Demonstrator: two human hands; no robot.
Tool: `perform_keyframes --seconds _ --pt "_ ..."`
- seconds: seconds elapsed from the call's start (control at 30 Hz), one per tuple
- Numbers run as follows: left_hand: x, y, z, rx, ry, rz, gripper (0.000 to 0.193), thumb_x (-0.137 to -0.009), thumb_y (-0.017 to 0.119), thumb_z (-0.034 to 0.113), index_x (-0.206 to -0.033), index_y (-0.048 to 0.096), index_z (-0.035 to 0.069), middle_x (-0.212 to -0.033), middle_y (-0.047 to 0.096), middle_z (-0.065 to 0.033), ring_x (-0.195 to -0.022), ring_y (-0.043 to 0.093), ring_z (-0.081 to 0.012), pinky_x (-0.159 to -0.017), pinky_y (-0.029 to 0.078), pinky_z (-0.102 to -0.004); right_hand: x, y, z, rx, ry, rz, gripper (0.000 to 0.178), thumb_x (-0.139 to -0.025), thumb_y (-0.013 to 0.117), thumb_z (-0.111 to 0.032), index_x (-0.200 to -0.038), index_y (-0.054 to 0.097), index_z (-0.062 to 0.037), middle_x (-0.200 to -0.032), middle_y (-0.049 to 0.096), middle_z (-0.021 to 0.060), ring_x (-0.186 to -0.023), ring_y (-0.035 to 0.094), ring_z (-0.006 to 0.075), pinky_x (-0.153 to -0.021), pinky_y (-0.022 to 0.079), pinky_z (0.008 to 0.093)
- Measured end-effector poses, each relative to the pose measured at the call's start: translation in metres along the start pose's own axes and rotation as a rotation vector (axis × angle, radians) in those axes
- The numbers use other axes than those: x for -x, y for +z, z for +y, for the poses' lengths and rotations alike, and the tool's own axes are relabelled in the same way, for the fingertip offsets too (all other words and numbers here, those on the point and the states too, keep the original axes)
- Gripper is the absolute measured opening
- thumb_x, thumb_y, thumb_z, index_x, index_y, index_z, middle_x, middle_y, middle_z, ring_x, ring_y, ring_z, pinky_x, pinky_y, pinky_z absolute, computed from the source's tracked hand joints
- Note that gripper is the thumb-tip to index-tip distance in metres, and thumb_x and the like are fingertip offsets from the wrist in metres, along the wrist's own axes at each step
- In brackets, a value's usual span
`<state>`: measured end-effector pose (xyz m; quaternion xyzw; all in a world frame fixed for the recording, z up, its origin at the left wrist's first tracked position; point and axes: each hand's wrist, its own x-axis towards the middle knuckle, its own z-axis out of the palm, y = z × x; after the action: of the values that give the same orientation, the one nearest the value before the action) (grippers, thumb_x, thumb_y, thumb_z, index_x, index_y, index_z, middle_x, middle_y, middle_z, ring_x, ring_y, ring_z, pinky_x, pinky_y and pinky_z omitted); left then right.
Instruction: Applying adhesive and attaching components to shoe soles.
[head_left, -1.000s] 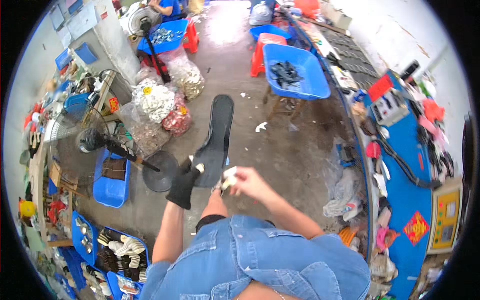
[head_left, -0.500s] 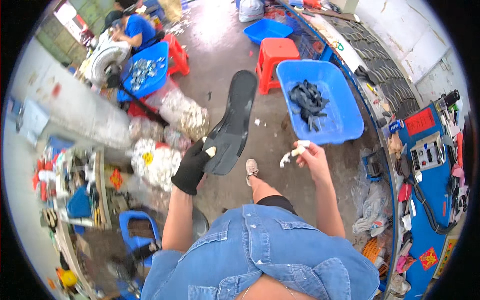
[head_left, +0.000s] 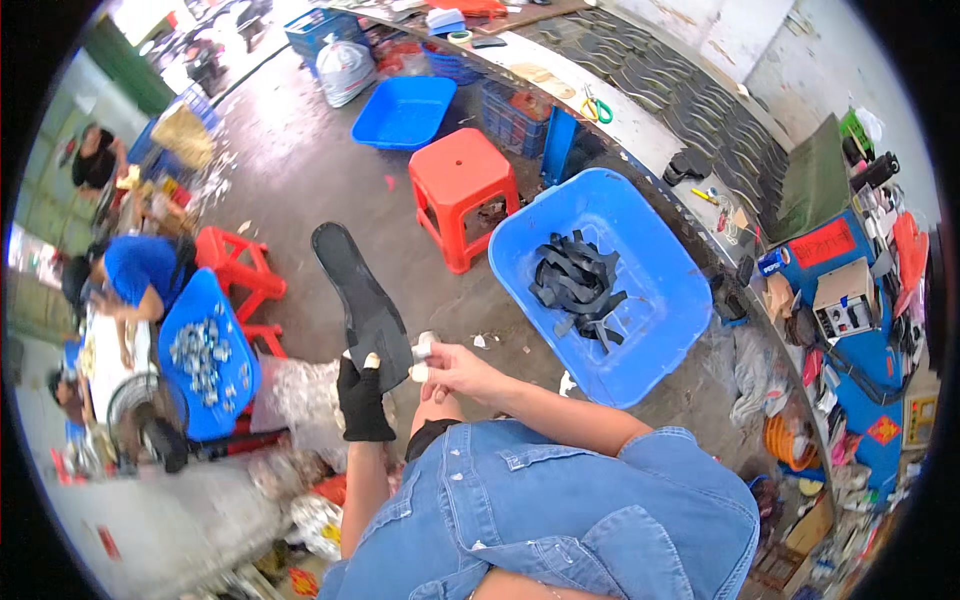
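Note:
My left hand, in a black glove with bare fingertips, grips a black shoe insole by its wide heel end. The insole's rounded toe points away from me, up and to the left. At the right edge of the heel, my right hand is closed with its fingertips pinched against the rim. White coverings wrap those fingertips. Whether a small scrap lies between them is too fine to see. A small white scrap shows beside my right forearm, near the tub.
A blue tub with black strips stands at right. Beyond it are a red stool and a blue basin. A long bench bears rows of dark soles. Left, a person in blue sits by another basin.
My view has turned right. My right hand, apart from the insole before and holding a white scrap, has come to the heel edge and let the scrap go. The left hand still holds the insole.

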<state>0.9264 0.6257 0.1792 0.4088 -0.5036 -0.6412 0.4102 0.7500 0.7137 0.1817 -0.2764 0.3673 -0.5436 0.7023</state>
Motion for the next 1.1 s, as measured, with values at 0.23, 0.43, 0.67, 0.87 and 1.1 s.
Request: perform_keyframes --seconds 0.23,0.43,0.67,0.87,1.1 --pt "-0.259 0.083 0.004 -0.035 -0.131 -0.313 0.033 -0.088 0.060 0.008 -0.120 0.050 0.006 -0.111 0.058 -0.0047 -0.096 0.057 -0.0155 -0.081 0.049 -0.0302 -0.159 -0.081 -0.100 -0.143 -0.274 0.515 0.023 -0.085 0.065 -0.015 -0.105 0.059 -0.0060 -0.079 0.061 0.0023 -0.064 0.059 0.0089 -0.055 0.045 0.0221" --pt "-0.416 0.165 0.014 -0.445 -0.552 -0.803 0.033 -0.091 0.052 0.041 -0.109 0.054 0.014 -0.082 0.057 0.0010 -0.074 0.057 -0.0103 -0.058 0.047 -0.0247 -0.223 -0.186 -0.156 -0.352 -0.459 0.947 0.023 -0.082 0.065 -0.009 -0.104 0.059 -0.0048 -0.081 0.063 0.0032 -0.064 0.062 0.0127 -0.052 0.048 0.0253" --pt "-0.575 0.104 -0.045 -0.412 -0.865 -0.479 0.026 -0.091 0.052 0.032 -0.106 0.057 0.011 -0.085 0.061 -0.0049 -0.069 0.060 -0.0141 -0.058 0.047 -0.0268 -0.227 -0.345 -0.192 -0.259 -0.565 1.349 0.018 -0.080 0.064 -0.004 -0.097 0.061 -0.0036 -0.077 0.063 0.0030 -0.061 0.060 0.0128 -0.051 0.050 0.0257" --pt "-0.711 0.030 -0.062 -0.309 -0.976 -0.186 0.021 -0.088 0.056 0.026 -0.100 0.054 0.008 -0.080 0.059 -0.0088 -0.059 0.055 -0.0180 -0.046 0.044 -0.0301 -0.240 -0.420 -0.235 -0.399 -0.701 1.485 0.017 -0.082 0.062 -0.005 -0.099 0.062 -0.0032 -0.077 0.063 0.0033 -0.059 0.059 0.0118 -0.048 0.048 0.0235" --pt "-0.888 0.213 -0.017 -0.420 -0.619 -0.426 0.018 -0.088 0.055 0.024 -0.101 0.055 0.011 -0.075 0.056 -0.0011 -0.061 0.053 -0.0138 -0.051 0.043 -0.0262 -0.256 -0.468 -0.253 -0.533 -0.857 1.740 0.019 -0.084 0.060 -0.008 -0.102 0.060 -0.0028 -0.076 0.061 0.0024 -0.059 0.057 0.0107 -0.050 0.046 0.0240"
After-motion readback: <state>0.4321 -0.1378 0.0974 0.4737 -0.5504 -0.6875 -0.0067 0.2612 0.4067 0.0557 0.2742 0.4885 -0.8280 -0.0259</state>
